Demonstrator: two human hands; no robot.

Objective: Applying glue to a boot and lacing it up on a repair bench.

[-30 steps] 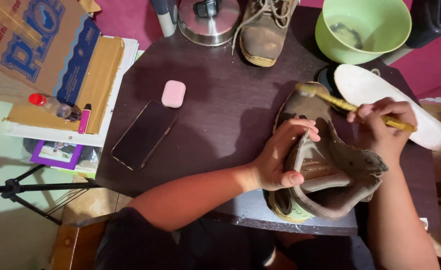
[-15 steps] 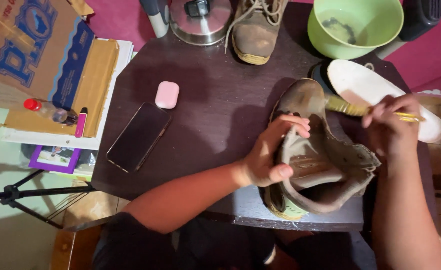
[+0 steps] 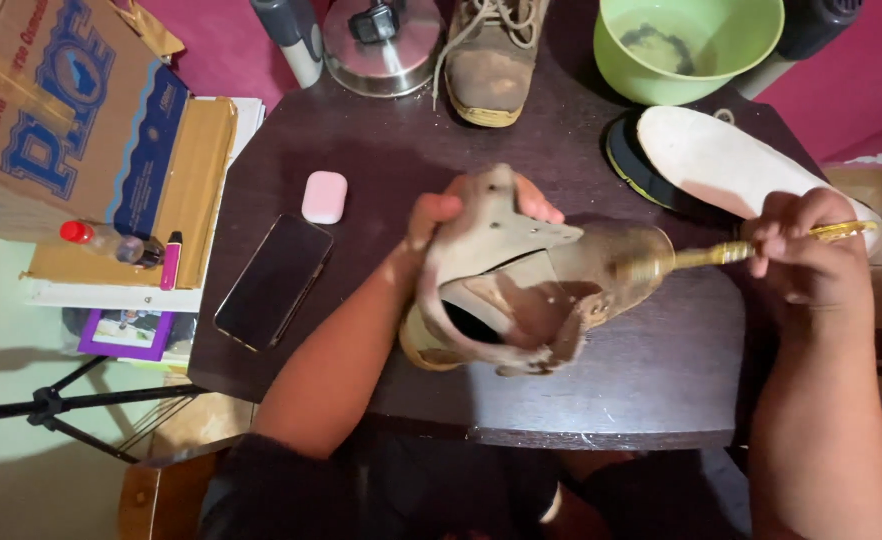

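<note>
My left hand grips a worn brown boot by its heel and ankle, holding it on its side over the dark table with the opening toward me. My right hand is closed on a small brush with a gold handle. The bristles touch the boot's toe end. A white insole lies just beyond my right hand.
A second brown boot stands at the table's far edge beside a metal pot lid and a green bowl. A phone and a pink case lie at left. A cardboard box sits left of the table.
The boot has been turned and moved left, its toe now pointing right. My left hand shifted from the boot's tongue to its heel; the brush came down onto the toe.
</note>
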